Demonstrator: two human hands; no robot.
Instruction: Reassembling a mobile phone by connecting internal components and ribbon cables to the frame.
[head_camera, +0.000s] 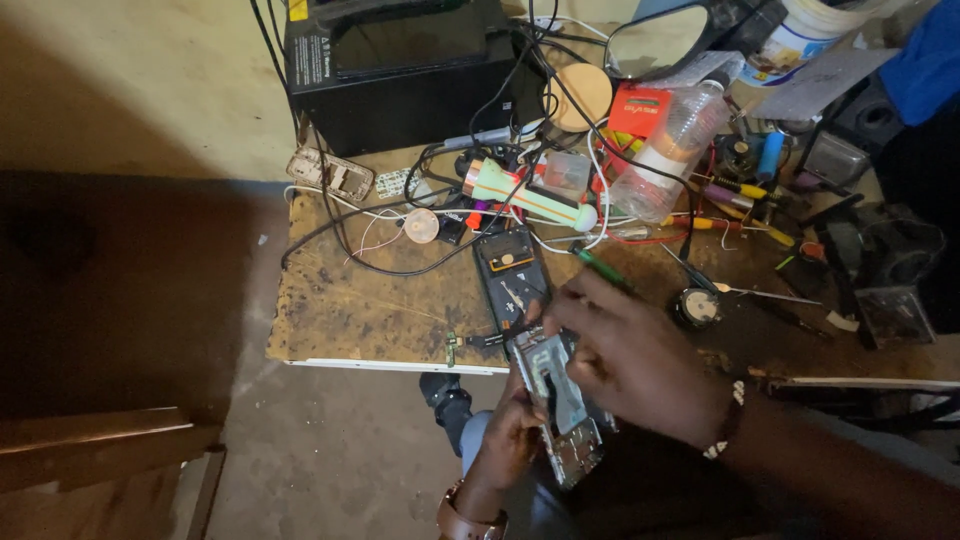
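Both hands, left hand (512, 432) and right hand (628, 362), pinch a bare, opened phone frame (558, 398).

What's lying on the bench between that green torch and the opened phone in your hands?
In the head view, a dark phone back panel lies between the green torch and the opened phone.

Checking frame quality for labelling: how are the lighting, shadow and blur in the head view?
Head view: dim, warm light; deep shadow covers the left floor; the cluttered worn wooden workbench is lit best; both hands on the opened phone frame look slightly soft; right edge underexposed.
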